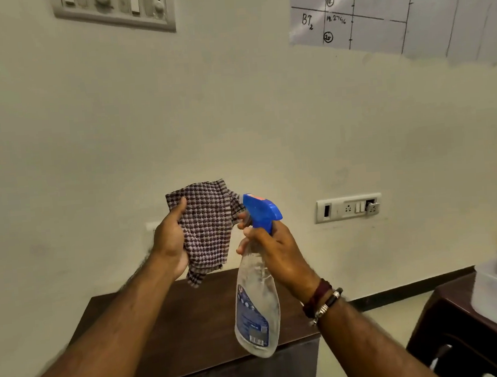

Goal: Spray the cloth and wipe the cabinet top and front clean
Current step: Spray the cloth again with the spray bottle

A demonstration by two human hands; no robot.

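Left hand: I saw the left hand (171,242) gripping the checked cloth (207,230), thumb pressed on its face, above the cabinet's back edge.
Right hand: the right hand (271,253) was wrapped round the spray bottle (258,303), fingers at the trigger.
Aim: the blue nozzle (260,208) sat just right of the cloth, pointing left at it; the bottle's long axis ran near upright.
Cabinet: the dark cabinet top (192,320) lay below both hands, unwiped, I judged.
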